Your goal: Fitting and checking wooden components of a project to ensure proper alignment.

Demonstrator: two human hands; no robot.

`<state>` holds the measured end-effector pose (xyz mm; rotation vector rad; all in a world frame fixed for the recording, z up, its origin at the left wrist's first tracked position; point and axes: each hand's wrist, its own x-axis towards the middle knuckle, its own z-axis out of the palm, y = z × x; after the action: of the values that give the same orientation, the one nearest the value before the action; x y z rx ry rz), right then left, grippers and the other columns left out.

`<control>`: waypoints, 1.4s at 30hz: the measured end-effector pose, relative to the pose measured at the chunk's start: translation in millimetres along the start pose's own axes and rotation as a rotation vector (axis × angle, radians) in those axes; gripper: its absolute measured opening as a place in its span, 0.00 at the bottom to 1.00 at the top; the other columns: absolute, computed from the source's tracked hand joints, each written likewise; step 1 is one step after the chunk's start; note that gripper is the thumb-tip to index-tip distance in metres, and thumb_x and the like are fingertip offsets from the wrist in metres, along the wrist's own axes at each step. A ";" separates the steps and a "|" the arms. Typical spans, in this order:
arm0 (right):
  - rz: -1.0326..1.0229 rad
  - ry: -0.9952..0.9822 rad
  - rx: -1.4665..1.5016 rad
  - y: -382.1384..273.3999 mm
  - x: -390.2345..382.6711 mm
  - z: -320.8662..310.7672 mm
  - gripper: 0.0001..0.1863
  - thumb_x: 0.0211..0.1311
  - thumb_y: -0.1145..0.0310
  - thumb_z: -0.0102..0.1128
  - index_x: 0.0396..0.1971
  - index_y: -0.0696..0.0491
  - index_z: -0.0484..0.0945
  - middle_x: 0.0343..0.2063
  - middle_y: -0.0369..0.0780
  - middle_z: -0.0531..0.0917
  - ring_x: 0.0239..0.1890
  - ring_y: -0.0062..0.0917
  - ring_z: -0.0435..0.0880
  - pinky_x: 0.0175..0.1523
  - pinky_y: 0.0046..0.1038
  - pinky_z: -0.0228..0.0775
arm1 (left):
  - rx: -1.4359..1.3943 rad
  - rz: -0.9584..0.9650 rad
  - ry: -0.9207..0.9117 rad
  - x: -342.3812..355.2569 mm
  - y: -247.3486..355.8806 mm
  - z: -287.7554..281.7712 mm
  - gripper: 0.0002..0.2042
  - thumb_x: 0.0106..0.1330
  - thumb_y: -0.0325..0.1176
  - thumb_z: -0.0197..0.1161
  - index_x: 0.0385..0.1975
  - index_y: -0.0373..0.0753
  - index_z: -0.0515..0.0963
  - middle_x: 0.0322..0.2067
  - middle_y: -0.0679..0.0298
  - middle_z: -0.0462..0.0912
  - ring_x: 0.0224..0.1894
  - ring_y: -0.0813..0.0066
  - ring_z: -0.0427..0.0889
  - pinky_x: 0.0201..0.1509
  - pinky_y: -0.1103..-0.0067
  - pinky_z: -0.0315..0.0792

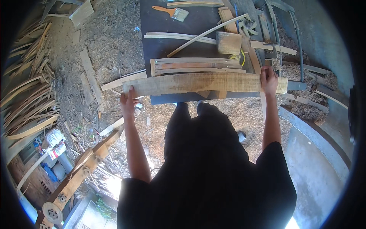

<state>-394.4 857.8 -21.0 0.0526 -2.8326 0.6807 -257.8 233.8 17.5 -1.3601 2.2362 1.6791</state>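
A long, pale wooden board (194,82) spans the front edge of a dark workbench top (171,23). My left hand (129,100) grips its left end with fingers at the lower edge. My right hand (269,80) is closed on the board near its right end. Just beyond the board lie several slender strips (198,65) grouped side by side.
On the bench are a paintbrush (179,13), a wooden block (228,42), a long stick (206,35) and metal bars at the right. Piled strips (30,103) fill the left side. A jig beam (78,179) stands lower left; a concrete ledge (312,133) lies right.
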 end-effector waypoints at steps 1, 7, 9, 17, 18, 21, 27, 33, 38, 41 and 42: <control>-0.002 -0.003 -0.007 -2.0 0.3 -1.2 0.05 0.69 0.65 0.61 0.40 0.47 0.81 0.20 0.37 0.78 0.28 0.36 0.80 0.43 0.40 0.70 | 0.038 -0.033 -0.006 0.5 1.7 -2.0 0.29 0.67 0.57 0.70 0.50 0.34 0.75 0.33 0.60 0.82 0.32 0.70 0.84 0.37 0.74 0.80; -0.002 0.016 -0.043 -11.9 -2.8 -2.1 0.06 0.68 0.64 0.62 0.42 0.47 0.81 0.20 0.37 0.79 0.29 0.35 0.81 0.43 0.39 0.70 | 0.781 0.512 0.377 -0.5 1.2 23.6 0.35 0.72 0.60 0.60 0.64 0.32 0.68 0.56 0.48 0.74 0.61 0.54 0.73 0.64 0.58 0.66; -0.004 0.019 -0.034 -11.6 -3.8 -2.5 0.07 0.68 0.64 0.62 0.42 0.47 0.82 0.20 0.37 0.80 0.29 0.36 0.81 0.43 0.40 0.70 | 0.857 0.764 0.388 -7.3 23.1 47.7 0.29 0.76 0.54 0.56 0.66 0.37 0.68 0.60 0.50 0.71 0.63 0.48 0.70 0.68 0.54 0.61; -0.006 0.015 -0.053 -16.8 -3.9 2.5 0.07 0.69 0.63 0.62 0.42 0.47 0.81 0.20 0.38 0.80 0.30 0.38 0.81 0.42 0.43 0.70 | 0.797 0.977 0.118 15.4 50.1 94.3 0.16 0.81 0.42 0.50 0.47 0.38 0.81 0.39 0.54 0.86 0.46 0.51 0.83 0.60 0.55 0.68; -0.002 0.017 -0.057 -17.8 -5.1 2.2 0.07 0.69 0.63 0.62 0.42 0.47 0.81 0.20 0.38 0.80 0.30 0.38 0.81 0.42 0.43 0.70 | 0.795 0.979 0.113 18.4 47.8 95.4 0.16 0.81 0.42 0.50 0.47 0.38 0.81 0.39 0.54 0.86 0.46 0.51 0.83 0.60 0.55 0.68; -0.002 0.056 -0.058 -22.1 -7.4 3.4 0.06 0.69 0.63 0.62 0.42 0.47 0.81 0.20 0.38 0.80 0.30 0.38 0.81 0.43 0.42 0.70 | 0.883 0.925 0.101 25.4 43.1 93.3 0.18 0.81 0.42 0.48 0.40 0.40 0.83 0.30 0.54 0.87 0.36 0.51 0.85 0.53 0.58 0.72; 0.011 0.044 -0.046 -28.4 -7.5 3.4 0.07 0.69 0.64 0.61 0.43 0.47 0.82 0.20 0.37 0.80 0.30 0.37 0.81 0.44 0.42 0.70 | 0.808 0.930 0.122 22.8 49.0 90.4 0.20 0.82 0.42 0.49 0.31 0.42 0.84 0.21 0.57 0.85 0.24 0.53 0.84 0.43 0.62 0.74; 0.009 0.056 -0.051 -24.8 -5.2 4.9 0.07 0.69 0.66 0.61 0.44 0.48 0.82 0.20 0.38 0.79 0.30 0.37 0.80 0.46 0.42 0.70 | 0.824 0.875 0.172 21.2 54.8 93.1 0.18 0.79 0.47 0.53 0.30 0.47 0.85 0.19 0.56 0.85 0.23 0.50 0.86 0.25 0.60 0.77; 0.025 0.046 -0.038 -24.3 -0.4 10.1 0.07 0.70 0.67 0.60 0.44 0.48 0.82 0.21 0.38 0.80 0.30 0.37 0.81 0.45 0.42 0.70 | 0.823 0.817 0.174 24.5 48.0 94.4 0.18 0.80 0.47 0.52 0.31 0.48 0.85 0.19 0.56 0.85 0.22 0.50 0.86 0.25 0.59 0.77; 0.028 0.057 -0.049 -23.1 0.6 8.9 0.07 0.70 0.67 0.60 0.45 0.48 0.82 0.22 0.38 0.80 0.31 0.37 0.81 0.45 0.42 0.70 | 0.837 0.804 0.177 22.9 54.3 97.8 0.18 0.80 0.46 0.52 0.32 0.47 0.85 0.19 0.56 0.85 0.23 0.49 0.86 0.26 0.58 0.77; 0.032 0.052 -0.069 -26.7 1.5 8.0 0.08 0.70 0.67 0.59 0.45 0.48 0.82 0.22 0.38 0.80 0.31 0.37 0.81 0.45 0.41 0.70 | 0.848 0.790 0.173 22.7 54.1 99.2 0.17 0.80 0.45 0.52 0.32 0.46 0.85 0.19 0.56 0.84 0.23 0.49 0.85 0.29 0.58 0.77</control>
<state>-395.2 830.3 -15.7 -0.0214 -2.8099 0.5822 -351.4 300.2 6.3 -0.4418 3.2257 0.4358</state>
